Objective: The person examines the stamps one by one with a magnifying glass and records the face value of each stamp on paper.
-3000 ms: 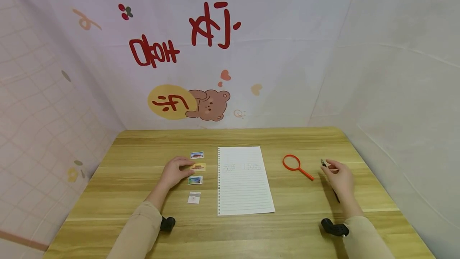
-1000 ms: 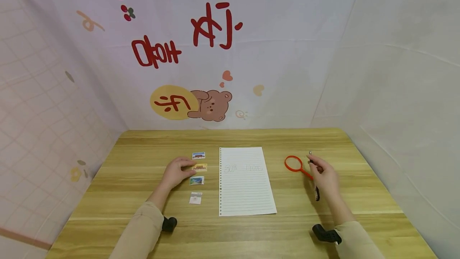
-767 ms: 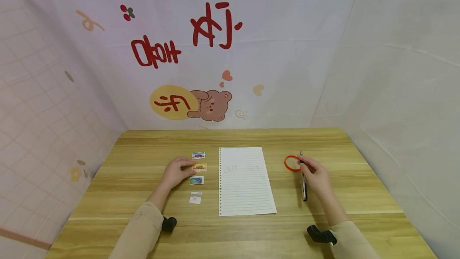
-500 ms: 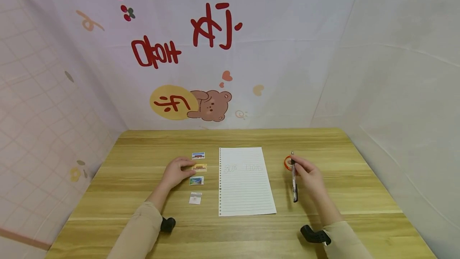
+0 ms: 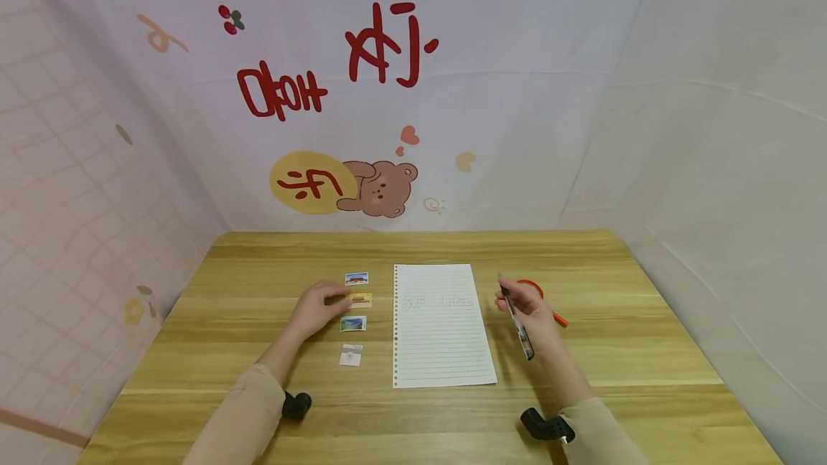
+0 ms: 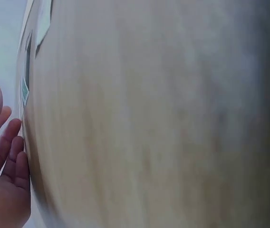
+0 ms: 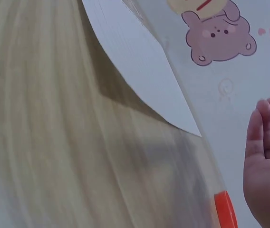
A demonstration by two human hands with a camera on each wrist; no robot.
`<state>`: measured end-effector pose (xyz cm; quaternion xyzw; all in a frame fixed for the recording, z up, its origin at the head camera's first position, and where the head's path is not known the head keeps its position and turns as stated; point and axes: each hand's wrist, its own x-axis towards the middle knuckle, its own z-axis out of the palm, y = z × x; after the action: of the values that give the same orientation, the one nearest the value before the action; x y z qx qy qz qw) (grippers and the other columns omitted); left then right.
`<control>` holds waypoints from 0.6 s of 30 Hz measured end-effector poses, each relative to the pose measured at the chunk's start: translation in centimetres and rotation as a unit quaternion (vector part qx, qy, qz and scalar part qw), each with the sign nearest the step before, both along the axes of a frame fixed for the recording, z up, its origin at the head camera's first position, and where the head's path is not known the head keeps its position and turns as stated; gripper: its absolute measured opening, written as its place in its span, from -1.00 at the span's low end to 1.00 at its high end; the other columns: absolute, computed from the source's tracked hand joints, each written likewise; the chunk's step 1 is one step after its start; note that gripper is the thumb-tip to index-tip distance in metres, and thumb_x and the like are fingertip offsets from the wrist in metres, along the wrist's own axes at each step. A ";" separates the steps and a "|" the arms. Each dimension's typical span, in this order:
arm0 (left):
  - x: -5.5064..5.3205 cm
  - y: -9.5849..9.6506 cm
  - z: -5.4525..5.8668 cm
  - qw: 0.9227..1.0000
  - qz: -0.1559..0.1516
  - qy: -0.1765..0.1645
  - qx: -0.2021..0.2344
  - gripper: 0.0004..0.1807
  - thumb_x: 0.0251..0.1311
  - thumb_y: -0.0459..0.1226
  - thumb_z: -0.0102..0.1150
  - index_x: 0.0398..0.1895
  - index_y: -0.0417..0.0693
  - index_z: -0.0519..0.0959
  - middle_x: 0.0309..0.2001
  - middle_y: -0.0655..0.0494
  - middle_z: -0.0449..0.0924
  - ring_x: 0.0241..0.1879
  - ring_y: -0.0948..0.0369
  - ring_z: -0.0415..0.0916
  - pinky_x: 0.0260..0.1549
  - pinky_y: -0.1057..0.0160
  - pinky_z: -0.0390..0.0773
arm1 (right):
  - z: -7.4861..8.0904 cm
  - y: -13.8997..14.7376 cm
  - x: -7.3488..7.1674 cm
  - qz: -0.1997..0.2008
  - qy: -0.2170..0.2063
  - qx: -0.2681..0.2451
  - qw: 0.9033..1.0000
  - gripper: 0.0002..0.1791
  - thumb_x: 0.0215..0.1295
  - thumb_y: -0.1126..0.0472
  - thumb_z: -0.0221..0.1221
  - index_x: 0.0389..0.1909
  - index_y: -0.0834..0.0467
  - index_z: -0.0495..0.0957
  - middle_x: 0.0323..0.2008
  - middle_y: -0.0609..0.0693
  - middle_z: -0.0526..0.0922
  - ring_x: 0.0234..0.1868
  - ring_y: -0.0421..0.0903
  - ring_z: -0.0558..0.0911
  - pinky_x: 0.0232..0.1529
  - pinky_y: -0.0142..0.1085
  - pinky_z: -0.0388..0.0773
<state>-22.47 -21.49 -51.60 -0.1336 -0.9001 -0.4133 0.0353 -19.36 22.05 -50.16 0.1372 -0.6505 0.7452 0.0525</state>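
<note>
In the head view my right hand [image 5: 535,316] pinches a clear-barrelled pen [image 5: 517,318] near its upper end, tilted, just right of the lined sheet [image 5: 442,343]. In the right wrist view the pen is out of sight; bent fingers [image 7: 255,137] show at the edge. A red magnifying glass [image 5: 560,319] lies partly hidden behind this hand. My left hand [image 5: 318,312] rests on the table, its relaxed fingertips at the left edge of a yellow stamp [image 5: 363,301]. A blue-and-white stamp [image 5: 356,278] lies beyond it; a blue-green stamp [image 5: 352,323] and a pale stamp [image 5: 351,355] lie nearer.
The wooden table [image 5: 426,425] meets a fabric backdrop [image 5: 517,92] with a printed bear [image 5: 381,189]. Faint handwriting [image 5: 436,302] crosses the perforated sheet. Black wrist mounts [image 5: 545,425] stick out from both sleeves.
My right hand has carried the pen leftward from the table's right side, past the magnifying glass to the sheet's right edge; the pen's tilt has changed. My left hand has stayed by the yellow stamp.
</note>
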 end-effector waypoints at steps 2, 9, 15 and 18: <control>0.1 0.2 0.2 1.000 0.000 0.012 0.003 -0.67 0.24 -0.29 0.34 0.04 -0.25 0.67 0.05 -0.15 0.60 0.12 -0.12 0.48 0.18 -0.14 0.41 | 0.2 -0.8 0.0 -0.008 0.008 -0.001 1.000 -0.51 0.26 0.61 0.15 0.22 0.55 0.37 -0.19 0.03 0.67 -0.16 -0.19 0.69 -0.07 -0.36 0.63; 1.0 2.0 1.0 0.998 0.017 0.051 0.027 -0.66 0.22 -0.32 0.35 0.05 -0.25 0.66 -0.01 -0.12 0.62 0.00 -0.06 0.56 -0.02 -0.06 0.57 | -0.1 -3.5 0.1 -0.006 0.062 0.000 0.998 -0.63 0.35 0.58 0.07 0.14 0.65 0.36 -0.17 0.36 0.62 -0.18 -0.15 0.68 -0.11 -0.33 0.64; 2.6 4.3 1.3 0.994 -0.006 0.111 0.010 -0.73 0.17 -0.36 0.38 -0.05 -0.24 0.71 0.00 -0.09 0.63 0.04 -0.08 0.53 -0.04 -0.08 0.58 | -1.8 -5.4 -0.8 0.016 0.069 -0.048 0.996 -0.61 0.37 0.59 0.02 0.17 0.69 0.30 -0.18 0.08 0.74 -0.22 -0.19 0.71 -0.20 -0.39 0.64; 3.7 5.6 1.5 0.993 -0.023 0.118 -0.003 -0.73 0.14 -0.40 0.38 -0.06 -0.22 0.71 0.01 -0.08 0.64 0.07 -0.09 0.52 0.04 -0.12 0.53 | -2.0 -6.2 -0.9 0.009 0.068 -0.014 0.998 -0.62 0.38 0.55 0.06 0.15 0.67 0.34 -0.18 0.22 0.73 -0.24 -0.18 0.71 -0.22 -0.38 0.64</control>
<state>-18.79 -15.93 -50.07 -0.2018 -0.8877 -0.3925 0.1310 -20.26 15.80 -52.13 0.1929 -0.6339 0.7433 0.0919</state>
